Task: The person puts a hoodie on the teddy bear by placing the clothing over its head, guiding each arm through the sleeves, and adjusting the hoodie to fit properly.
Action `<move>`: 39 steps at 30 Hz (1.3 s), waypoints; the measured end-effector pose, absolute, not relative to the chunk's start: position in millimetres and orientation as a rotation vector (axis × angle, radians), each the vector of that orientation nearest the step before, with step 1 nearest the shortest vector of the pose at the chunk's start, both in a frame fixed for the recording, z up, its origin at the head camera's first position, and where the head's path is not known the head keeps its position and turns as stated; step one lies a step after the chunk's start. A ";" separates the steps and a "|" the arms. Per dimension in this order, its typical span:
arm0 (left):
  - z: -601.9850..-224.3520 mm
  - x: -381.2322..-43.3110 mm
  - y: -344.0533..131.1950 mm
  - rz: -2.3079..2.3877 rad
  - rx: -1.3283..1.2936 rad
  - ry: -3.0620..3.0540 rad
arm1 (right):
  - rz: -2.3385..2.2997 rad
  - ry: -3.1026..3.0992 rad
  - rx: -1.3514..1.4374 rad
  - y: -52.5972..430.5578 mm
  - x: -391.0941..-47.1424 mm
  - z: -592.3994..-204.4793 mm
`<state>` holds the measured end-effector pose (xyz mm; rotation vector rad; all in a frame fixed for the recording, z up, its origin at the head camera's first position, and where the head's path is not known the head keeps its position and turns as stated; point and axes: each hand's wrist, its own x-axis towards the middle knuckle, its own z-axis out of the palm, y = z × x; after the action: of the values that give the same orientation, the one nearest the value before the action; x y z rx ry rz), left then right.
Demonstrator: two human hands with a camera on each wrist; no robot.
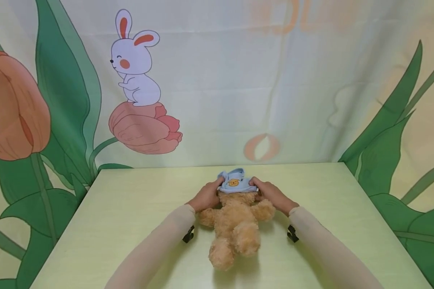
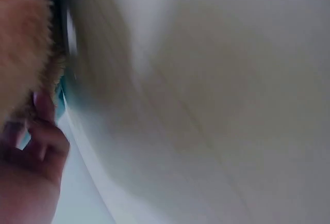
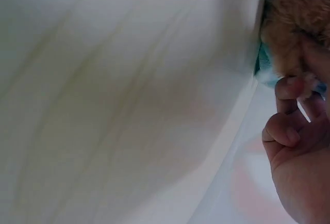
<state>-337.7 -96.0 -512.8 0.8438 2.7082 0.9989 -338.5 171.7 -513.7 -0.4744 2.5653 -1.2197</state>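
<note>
A tan plush teddy bear (image 1: 236, 218) lies on the table, its legs toward the person. Over its head is a small light blue garment (image 1: 244, 185) with an orange animal face on the front, hiding most of the head. At the garment's left side my left hand (image 1: 207, 196) grips the edge, thumb on top. My right hand (image 1: 275, 196) pinches the opposite edge in the same way. In the left wrist view, curled fingers (image 2: 49, 136) are beside the fur. The right wrist view shows bent fingers (image 3: 281, 128) at the fur and blue cloth (image 3: 265, 69).
The pale yellow-green table (image 1: 137, 200) extends around the bear. Behind it hangs a cloth backdrop (image 1: 217, 80) printed with a rabbit, tulips and leaves. A dark wrist camera (image 1: 189, 234) sits under the left sleeve, another camera (image 1: 292, 233) under the right.
</note>
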 end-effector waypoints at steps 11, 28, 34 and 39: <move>-507.7 -336.8 -101.4 1.149 0.857 2.479 | -1.080 2.675 -0.923 181.8 -337.2 -522.1; -510.2 -326.2 -84.1 0.717 0.997 2.860 | -0.967 2.778 -0.769 163.0 -326.5 -517.7; -507.5 -326.0 -87.9 0.764 0.872 2.779 | -0.915 2.869 -0.789 162.9 -322.1 -516.2; -510.7 -326.5 -90.0 0.696 0.835 2.784 | -0.915 2.835 -0.895 168.4 -323.7 -513.4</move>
<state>-326.5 -90.0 -510.7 0.8347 2.7839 0.6956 -323.7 168.4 -513.4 -0.8946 2.8349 -0.9152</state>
